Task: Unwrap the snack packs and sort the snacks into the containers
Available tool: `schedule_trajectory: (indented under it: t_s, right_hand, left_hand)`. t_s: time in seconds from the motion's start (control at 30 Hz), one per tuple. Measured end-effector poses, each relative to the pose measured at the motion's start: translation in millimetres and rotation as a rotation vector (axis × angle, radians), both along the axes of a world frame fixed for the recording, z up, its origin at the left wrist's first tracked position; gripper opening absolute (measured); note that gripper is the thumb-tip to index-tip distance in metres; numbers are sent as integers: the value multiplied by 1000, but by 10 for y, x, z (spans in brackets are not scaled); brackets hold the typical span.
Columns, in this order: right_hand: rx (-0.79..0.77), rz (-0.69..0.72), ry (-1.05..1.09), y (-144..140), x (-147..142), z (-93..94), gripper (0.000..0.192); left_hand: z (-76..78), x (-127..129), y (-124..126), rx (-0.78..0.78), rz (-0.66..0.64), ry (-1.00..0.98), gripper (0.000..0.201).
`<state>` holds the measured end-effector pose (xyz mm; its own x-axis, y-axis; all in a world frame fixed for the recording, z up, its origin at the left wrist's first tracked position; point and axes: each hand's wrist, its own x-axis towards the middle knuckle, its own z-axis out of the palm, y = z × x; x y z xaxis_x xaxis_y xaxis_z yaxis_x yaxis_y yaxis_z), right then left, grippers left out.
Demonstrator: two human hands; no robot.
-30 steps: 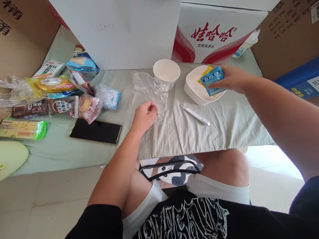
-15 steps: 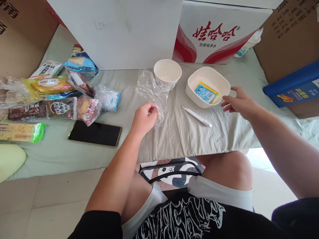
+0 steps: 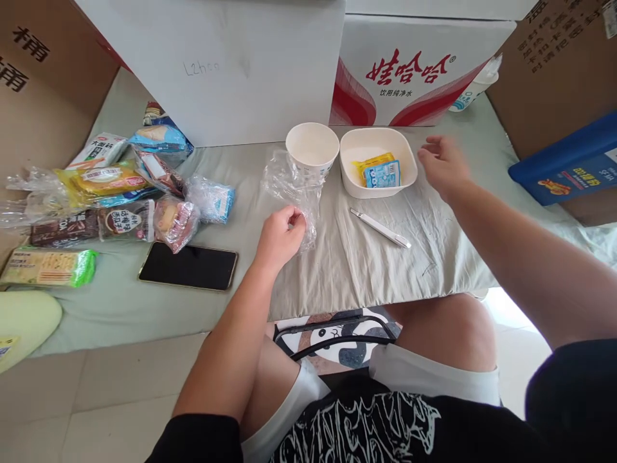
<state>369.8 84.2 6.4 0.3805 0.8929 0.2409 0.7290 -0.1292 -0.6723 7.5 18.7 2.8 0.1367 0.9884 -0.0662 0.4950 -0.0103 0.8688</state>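
My left hand [image 3: 281, 236] is closed on the lower part of a crumpled clear plastic wrapper [image 3: 282, 183], which lies on the cloth in front of a white paper cup [image 3: 313, 145]. Just right of the cup is a square white bowl [image 3: 349, 170], with a blue packet [image 3: 383, 174] and a yellow packet [image 3: 365, 164] inside. My right hand [image 3: 446, 161] hovers beyond the bowl's right side, slightly blurred, fingers loosely bent and apart, holding nothing; a small gap separates it from the rim. A white utility knife [image 3: 380, 228] lies in front of the bowl.
Wrapped snacks [image 3: 108, 180] are piled at the left, with a black phone [image 3: 187, 265] in front of them. White cartons [image 3: 222, 77] stand along the back. At the right are a blue package [image 3: 566, 161] and another cup [image 3: 475, 87].
The bowl has moved left, close to the cup, and turned a little; the packets inside have shifted. My right hand has moved left and back, now apart from the bowl. The view has shifted slightly.
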Motion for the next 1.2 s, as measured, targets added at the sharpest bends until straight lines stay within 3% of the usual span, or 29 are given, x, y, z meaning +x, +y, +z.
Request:
schedule_trajectory:
  t_s: [0.07,0.17,0.23,0.3,0.47,0.63,0.77,0.9,1.03,1.1,1.2]
  right_hand:
    - [60,64,-61,-255,-224,51,36]
    - [215,482,-285,-734,-735,102,52]
    - [246,691,-428,-975,-1059,82,38]
    - [262,761,-501,-1116,-1259,19,20]
    - [310,544,-431,-1338,-1197,-215,8]
    - [343,361,-373,-1532,-1068,-397,6]
    - [349,407,-392,-1524,-1052,-443,31]
    - [343,442,-404,-1492,-1003,-385,12]
    - [393,478,-234,-1493,-968,-311,8]
    - [383,425,-121,-1488,-949,-319,10]
    - [303,283,158,-1484,-916,-390,31]
  left_hand:
    - [31,3,-21,32,-35,100,11]
    - [58,42,-73,83,-166,264,12]
    - [60,82,-118,96,-264,329,14]
    - [54,112,-163,79,-310,329,16]
    - [38,63,-189,-52,-154,7,15]
    - [15,-11,-42,-301,247,-339,9]
    - [14,-33,63,-331,390,-344,10]
    - [67,-114,74,-299,430,-311,8]
    - [168,-174,20,-372,290,-432,12]
    - [217,-161,-13,-421,232,-434,16]
    - [262,-104,-60,-474,238,-450,22]
